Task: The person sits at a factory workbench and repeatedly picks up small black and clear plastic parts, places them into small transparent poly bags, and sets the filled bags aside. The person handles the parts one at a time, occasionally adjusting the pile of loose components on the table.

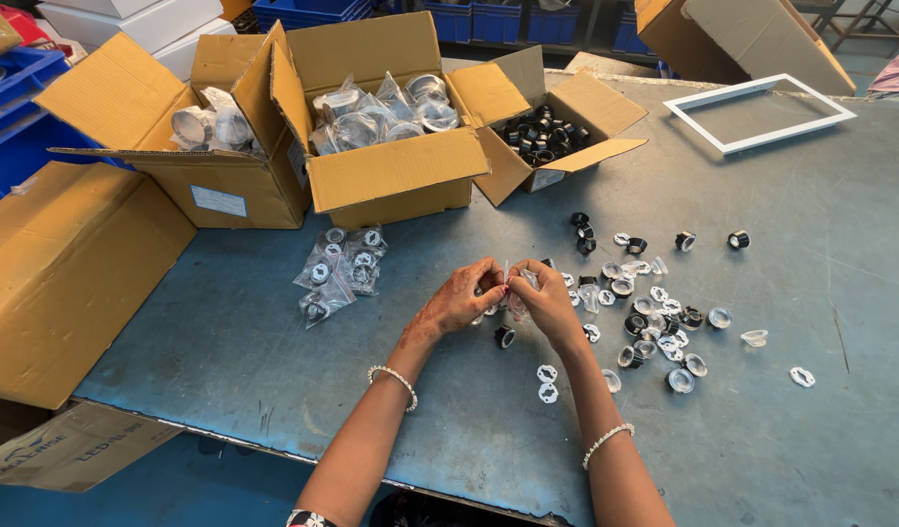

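My left hand (461, 301) and my right hand (544, 301) meet above the grey table (761, 429), both pinching a small clear plastic bag (516, 289) between the fingertips. What is inside the bag is too small to tell. A black ring-shaped part (505, 337) lies on the table just under my hands. Several small clear lenses and black holders (654, 317) are scattered to the right of my right hand. Flat white ring pieces (547, 383) lie near my right wrist.
Sealed clear bags of parts (340, 271) lie left of my hands. Three open cardboard boxes stand behind: two with bagged reflectors (381, 112) (210, 122), one with black parts (545, 132). A white frame (759, 110) lies far right. A closed carton (59, 263) sits at left.
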